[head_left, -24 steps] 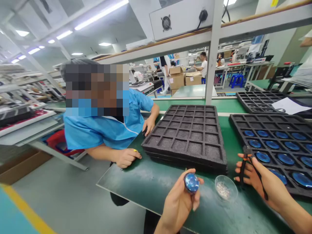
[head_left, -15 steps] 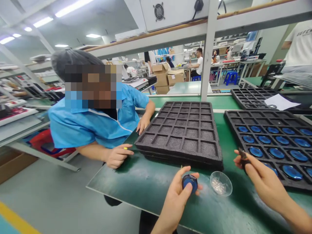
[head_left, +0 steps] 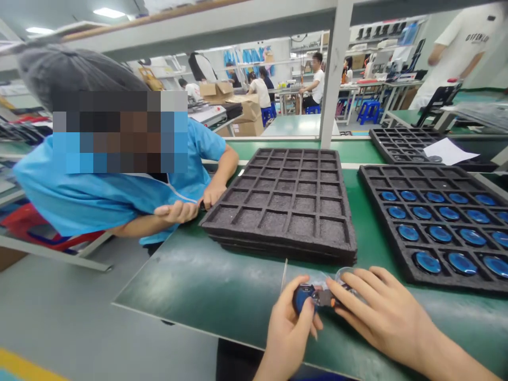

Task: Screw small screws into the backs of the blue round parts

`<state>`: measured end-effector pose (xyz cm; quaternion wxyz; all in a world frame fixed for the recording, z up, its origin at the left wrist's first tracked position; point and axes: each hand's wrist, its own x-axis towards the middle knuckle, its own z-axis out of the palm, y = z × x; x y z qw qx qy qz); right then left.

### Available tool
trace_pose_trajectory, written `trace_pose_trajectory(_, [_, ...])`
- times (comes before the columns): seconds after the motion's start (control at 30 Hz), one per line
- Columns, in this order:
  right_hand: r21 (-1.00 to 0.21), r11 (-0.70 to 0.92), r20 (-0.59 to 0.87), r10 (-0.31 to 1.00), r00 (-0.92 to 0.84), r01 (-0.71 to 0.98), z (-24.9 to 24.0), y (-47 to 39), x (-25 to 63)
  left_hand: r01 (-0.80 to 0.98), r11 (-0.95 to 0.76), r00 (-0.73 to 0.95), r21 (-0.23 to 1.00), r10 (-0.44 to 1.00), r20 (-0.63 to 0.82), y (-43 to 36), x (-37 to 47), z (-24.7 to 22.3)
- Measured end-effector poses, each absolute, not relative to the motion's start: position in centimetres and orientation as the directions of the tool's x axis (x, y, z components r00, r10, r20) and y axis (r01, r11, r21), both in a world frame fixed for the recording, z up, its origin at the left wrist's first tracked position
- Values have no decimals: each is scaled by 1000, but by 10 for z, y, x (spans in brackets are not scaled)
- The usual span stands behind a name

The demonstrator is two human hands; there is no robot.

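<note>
My left hand holds a small round blue part low over the green bench mat. My right hand grips small pliers with an orange-and-black handle, and their tip meets the blue part. The right hand hides most of a small clear dish just behind it. To the right lies a black foam tray with several blue round parts in its cells. Straight ahead is a stack of foam trays with bare cells.
A co-worker in a blue shirt leans at the bench's left corner, both hands by the stack's edge. Another foam tray with a white paper lies behind. A white post stands beyond the stack. People work at far tables.
My view dropped lower. My right hand came left from beside the filled tray and brought the pliers onto the blue part. The co-worker's near hand lifted off the mat toward the stack.
</note>
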<state>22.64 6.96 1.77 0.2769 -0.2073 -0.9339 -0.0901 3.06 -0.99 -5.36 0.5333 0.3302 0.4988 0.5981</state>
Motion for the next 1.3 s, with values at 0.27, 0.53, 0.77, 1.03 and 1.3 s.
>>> trace_pose_trajectory(0.27, [63, 896, 522, 347, -780, 440, 12, 70, 227, -193, 118, -176, 974, 973, -152, -17, 29, -39])
trace_pose_trajectory(0.53, [63, 891, 496, 362, -789, 449, 8, 71, 227, -152, 143, -146, 978, 975, -166, -16, 28, -42])
trace_pose_trajectory(0.77, [65, 898, 495, 351, -795, 436, 7, 70, 226, -174, 137, -147, 975, 976, -163, -16, 31, -41])
trace_pose_trajectory(1.03, [47, 897, 512, 356, -782, 439, 8, 70, 225, -139, 137, -138, 981, 978, -156, -16, 29, -41])
trace_pose_trajectory(1.3, [49, 889, 520, 367, -771, 456, 4, 70, 226, -139, 150, -117, 979, 979, -167, -17, 28, -43])
